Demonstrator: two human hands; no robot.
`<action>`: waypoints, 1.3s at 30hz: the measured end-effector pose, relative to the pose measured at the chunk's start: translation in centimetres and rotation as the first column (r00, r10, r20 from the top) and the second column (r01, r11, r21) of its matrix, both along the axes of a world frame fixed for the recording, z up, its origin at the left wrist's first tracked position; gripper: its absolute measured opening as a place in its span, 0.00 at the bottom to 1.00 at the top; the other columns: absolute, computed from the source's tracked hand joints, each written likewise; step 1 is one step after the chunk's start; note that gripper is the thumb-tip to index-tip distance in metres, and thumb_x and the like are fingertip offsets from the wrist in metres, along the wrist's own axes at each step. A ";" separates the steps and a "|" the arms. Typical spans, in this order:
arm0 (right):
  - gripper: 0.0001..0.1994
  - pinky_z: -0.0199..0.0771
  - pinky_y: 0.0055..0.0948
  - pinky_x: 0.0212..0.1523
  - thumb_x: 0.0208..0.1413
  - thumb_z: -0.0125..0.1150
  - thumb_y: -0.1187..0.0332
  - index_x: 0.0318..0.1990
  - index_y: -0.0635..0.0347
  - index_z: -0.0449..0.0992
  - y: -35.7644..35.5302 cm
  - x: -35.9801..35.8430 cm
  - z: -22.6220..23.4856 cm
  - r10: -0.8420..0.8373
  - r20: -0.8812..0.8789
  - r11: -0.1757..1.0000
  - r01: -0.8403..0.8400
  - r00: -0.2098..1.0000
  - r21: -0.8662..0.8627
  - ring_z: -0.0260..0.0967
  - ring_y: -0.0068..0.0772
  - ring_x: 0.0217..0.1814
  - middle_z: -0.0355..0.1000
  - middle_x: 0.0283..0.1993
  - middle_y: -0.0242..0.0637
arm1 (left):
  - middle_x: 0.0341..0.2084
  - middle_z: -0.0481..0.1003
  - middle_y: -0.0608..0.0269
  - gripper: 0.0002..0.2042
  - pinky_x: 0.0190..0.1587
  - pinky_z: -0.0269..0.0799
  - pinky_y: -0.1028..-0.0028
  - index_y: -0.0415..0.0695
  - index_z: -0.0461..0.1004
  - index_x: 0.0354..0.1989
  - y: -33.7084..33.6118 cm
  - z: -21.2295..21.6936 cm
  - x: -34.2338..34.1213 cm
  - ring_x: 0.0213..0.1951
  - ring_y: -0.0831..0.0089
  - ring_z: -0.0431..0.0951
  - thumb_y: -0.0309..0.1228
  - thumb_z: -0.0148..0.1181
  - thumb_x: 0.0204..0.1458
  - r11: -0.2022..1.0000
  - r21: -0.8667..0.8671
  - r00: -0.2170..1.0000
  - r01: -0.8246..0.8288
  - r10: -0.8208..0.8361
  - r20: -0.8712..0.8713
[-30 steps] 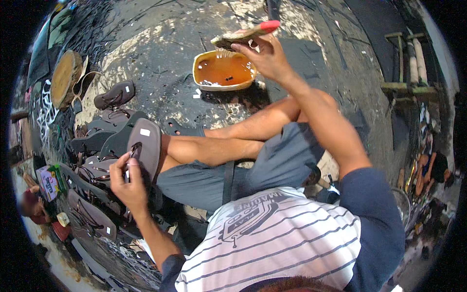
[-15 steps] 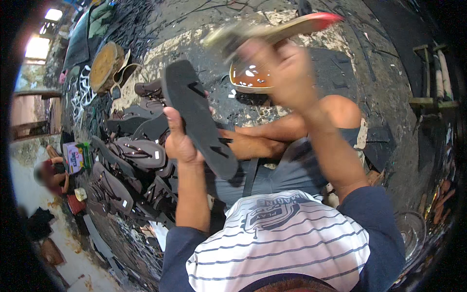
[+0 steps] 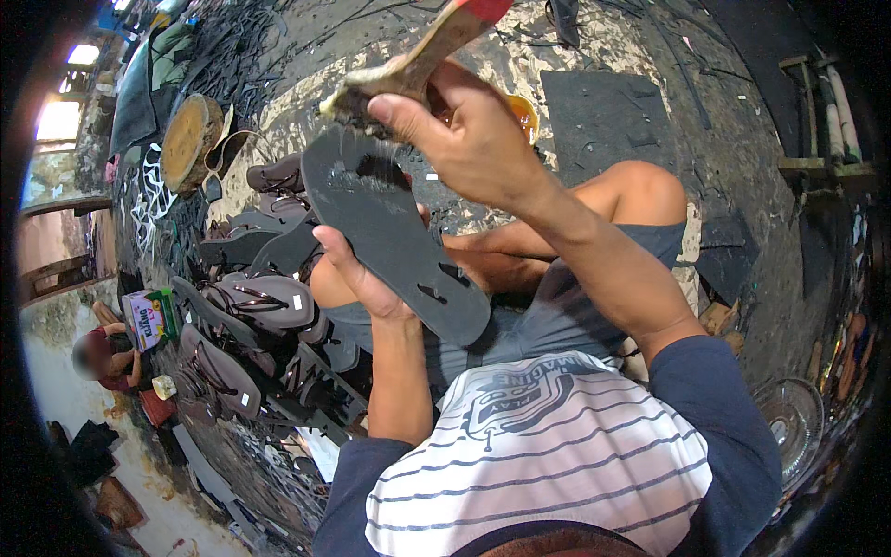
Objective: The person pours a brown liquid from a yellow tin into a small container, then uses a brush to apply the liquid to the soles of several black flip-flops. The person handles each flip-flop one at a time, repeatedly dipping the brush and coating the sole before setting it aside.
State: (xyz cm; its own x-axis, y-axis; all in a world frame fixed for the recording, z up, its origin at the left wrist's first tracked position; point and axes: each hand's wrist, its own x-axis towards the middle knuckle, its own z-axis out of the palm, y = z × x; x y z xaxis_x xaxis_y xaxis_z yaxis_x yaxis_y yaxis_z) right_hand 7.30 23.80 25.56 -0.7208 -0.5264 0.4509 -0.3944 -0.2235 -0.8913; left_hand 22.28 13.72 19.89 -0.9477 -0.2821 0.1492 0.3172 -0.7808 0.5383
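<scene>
A flat black sandal sole [image 3: 385, 227], with small slots and strap stubs, lies tilted across my left hand [image 3: 367, 288]. The thumb presses on its near edge while the other fingers curl beneath, mostly hidden. In my right hand [image 3: 483, 139] is a wide paintbrush [image 3: 418, 60] with a worn, red-tipped handle. Its clotted bristles are at the sole's far end, where thin strands hang down and a wet patch shows. Partly behind my right hand stands a container of orange-brown liquid [image 3: 526, 113].
Several finished-looking brown sandals [image 3: 260, 302] are heaped at the left. Beyond them are a round wooden block [image 3: 192, 139] and white straps [image 3: 153, 190]. A black sheet [image 3: 608, 121] lies ahead. Another person [image 3: 109, 357] sits far left by a box [image 3: 148, 317]. A wooden frame [image 3: 821, 167] stands at right.
My right hand has brought the brush leftward and down from near the liquid container onto the sole's far end. My left hand has shifted the sole slightly right.
</scene>
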 end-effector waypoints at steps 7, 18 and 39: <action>0.13 0.76 0.32 0.54 0.64 0.66 0.67 0.52 0.64 0.78 1.1 3.5 -2.0 0.148 0.135 0.980 -0.164 0.980 0.116 0.76 0.26 0.51 0.80 0.51 0.36 | 0.63 0.71 0.59 0.36 0.68 0.65 0.57 0.47 0.65 0.69 0.0 1.3 -2.2 0.61 0.62 0.72 0.64 0.42 0.66 0.989 -0.029 0.980 -0.145 0.147 0.135; 0.16 0.77 0.29 0.49 0.63 0.68 0.65 0.52 0.67 0.77 0.1 -2.9 -5.0 -0.046 -0.105 0.978 0.066 0.993 0.197 0.80 0.29 0.48 0.82 0.45 0.41 | 0.53 0.78 0.53 0.46 0.41 0.81 0.70 0.41 0.64 0.69 1.9 -0.9 0.2 0.40 0.66 0.81 0.72 0.45 0.58 0.978 -0.045 0.897 -0.202 0.204 0.393; 0.18 0.76 0.44 0.47 0.61 0.66 0.49 0.43 0.53 0.86 12.1 -13.0 -6.9 0.030 -0.677 0.295 0.641 0.735 0.709 0.78 0.50 0.43 0.82 0.38 0.42 | 0.47 0.78 0.41 0.35 0.31 0.86 0.65 0.36 0.67 0.63 -1.8 -4.1 -1.0 0.37 0.56 0.83 0.59 0.48 0.65 0.946 0.296 0.978 -0.135 0.079 0.194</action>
State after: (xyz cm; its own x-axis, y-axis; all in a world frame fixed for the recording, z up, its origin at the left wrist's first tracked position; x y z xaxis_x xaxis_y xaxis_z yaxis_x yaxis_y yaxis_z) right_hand -5.74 35.88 18.71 -0.7680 -0.6072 0.2038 -0.6298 0.7738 -0.0677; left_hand 21.27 11.91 15.76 -0.9123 -0.3890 -0.1280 0.3297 -0.8830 0.3340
